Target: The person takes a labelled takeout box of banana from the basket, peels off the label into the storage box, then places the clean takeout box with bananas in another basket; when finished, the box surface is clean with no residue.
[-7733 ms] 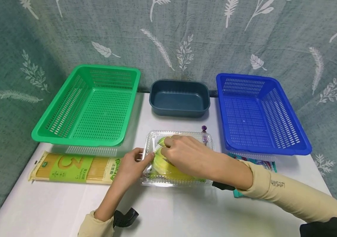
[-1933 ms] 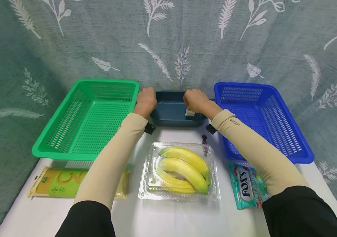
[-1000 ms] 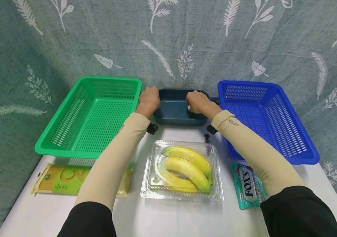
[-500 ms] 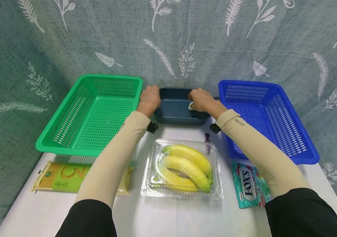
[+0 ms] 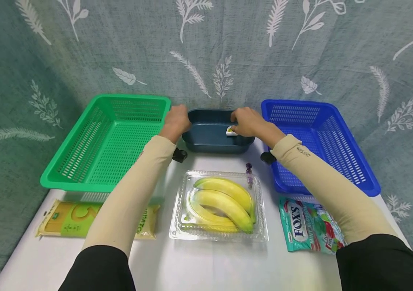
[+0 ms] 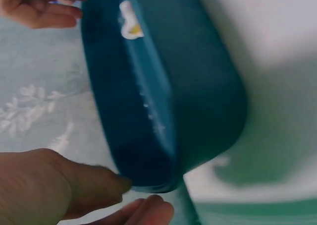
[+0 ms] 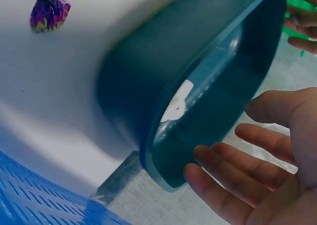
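Observation:
Inside the dark blue bin (image 5: 210, 146) at the back lies a small white piece with a yellow mark (image 5: 231, 131); its kind is unclear. My right hand (image 5: 248, 121) hovers over the bin's right end. In the right wrist view its fingers are spread and apart from the white piece. At the bin's left end is my left hand (image 5: 176, 120), its thumb by the rim in the left wrist view and its fingers just outside, loosely parted. Bananas (image 5: 224, 202) lie in a clear plastic clamshell box (image 5: 177, 232) nearer me.
A green basket (image 5: 72, 186) stands left, a blue basket (image 5: 367, 182) right. Below them lie a spaghetti packet (image 5: 70, 218) and a teal Fox's candy bag (image 5: 298, 222). A purple wrapped candy (image 5: 249, 167) sits behind the clamshell box.
Both hands have gone from the clamshell box to the bin. More lately, my right hand has drawn rightward and opened off the white piece, which now shows in the bin.

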{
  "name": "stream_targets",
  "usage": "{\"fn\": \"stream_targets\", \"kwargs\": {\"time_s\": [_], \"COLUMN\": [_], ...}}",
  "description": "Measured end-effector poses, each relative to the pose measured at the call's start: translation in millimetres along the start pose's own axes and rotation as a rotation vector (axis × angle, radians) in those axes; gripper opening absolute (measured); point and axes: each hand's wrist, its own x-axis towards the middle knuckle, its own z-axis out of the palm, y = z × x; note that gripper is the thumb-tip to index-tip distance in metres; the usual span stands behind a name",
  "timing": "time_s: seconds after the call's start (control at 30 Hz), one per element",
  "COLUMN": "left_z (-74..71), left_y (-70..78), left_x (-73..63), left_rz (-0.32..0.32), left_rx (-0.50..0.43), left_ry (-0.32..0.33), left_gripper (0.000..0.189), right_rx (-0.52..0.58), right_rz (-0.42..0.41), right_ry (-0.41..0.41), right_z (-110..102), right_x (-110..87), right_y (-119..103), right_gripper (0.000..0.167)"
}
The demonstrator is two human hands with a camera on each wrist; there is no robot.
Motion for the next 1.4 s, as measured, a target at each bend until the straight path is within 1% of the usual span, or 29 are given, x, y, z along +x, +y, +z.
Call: {"fn": "stream_targets", "kwargs": {"time_s": [0.07,0.2,0.23,0.3,0.33,0.4,0.43,0.47,0.53,0.57,0.6,0.63,0.73,0.9,1.0,1.2,1.33,1.4], "left_z": [-5.2,-17.0,-19.6,-22.5,-23.1,-24.4,-25.1,-25.6,-27.9,-29.3,-30.6,-32.3,-36.9,-44.1,-46.2,-42.1,-38.8,-37.6], "left_y": [1.2,3.4,2.9,-0.2,-2.7,-8.2,-10.7,-12.9,-16.1,-16.9,-17.4,-17.5,-17.3,-17.7,-19.2,-25.4,-30.8,-33.4], "left_x": [-5.0,-15.3,-17.3,-19.5,-20.0,-22.3,-23.5,-25.1,-30.1,-33.1,-36.1,-39.7,-51.6,-73.8,-88.9,-119.6,-135.7,-142.7], "left_rz": [0.018,0.037,0.042,0.057,0.072,0.104,0.113,0.119,0.119,0.115,0.111,0.107,0.115,0.159,0.189,0.229,0.253,0.254], "left_rx": [-0.018,-0.064,-0.074,-0.094,-0.101,-0.123,-0.136,-0.149,-0.175,-0.185,-0.195,-0.207,-0.230,-0.262,-0.297,-0.370,-0.412,-0.428], "left_ry": [0.003,0.011,0.015,0.019,0.019,0.020,0.012,0.003,-0.024,-0.030,-0.037,-0.043,-0.031,-0.018,-0.016,-0.002,0.018,0.026], "left_gripper": [0.026,0.010,0.010,0.020,0.021,0.016,0.018,0.024,0.043,0.050,0.052,0.054,0.055,0.056,0.059,0.060,0.058,0.059], "right_rx": [0.011,0.026,0.030,0.046,0.054,0.074,0.085,0.097,0.121,0.134,0.149,0.160,0.190,0.213,0.257,0.342,0.377,0.394], "right_rz": [-0.016,-0.050,-0.059,-0.068,-0.071,-0.075,-0.078,-0.079,-0.082,-0.082,-0.078,-0.077,-0.071,-0.081,-0.087,-0.091,-0.084,-0.084], "right_ry": [0.006,0.034,0.044,0.059,0.066,0.082,0.090,0.098,0.123,0.135,0.142,0.149,0.171,0.232,0.266,0.307,0.326,0.328], "right_z": [-2,-4,-4,-5,-7,-10,-11,-13,-15,-15,-15,-15,-15,-13,-11,-6,-2,0], "right_x": [-3.5,-11.3,-13.5,-18.9,-22.3,-29.5,-32.8,-36.5,-43.9,-47.5,-51.3,-55.3,-68.8,-91.6,-105.6,-133.5,-147.9,-154.4], "right_y": [-1,-3,-3,-4,-5,-7,-7,-7,-7,-6,-5,-4,-4,-4,-6,-9,-9,-10], "right_gripper": [0.040,0.039,0.038,0.038,0.038,0.039,0.039,0.039,0.040,0.040,0.041,0.042,0.044,0.045,0.045,0.047,0.046,0.047]}}
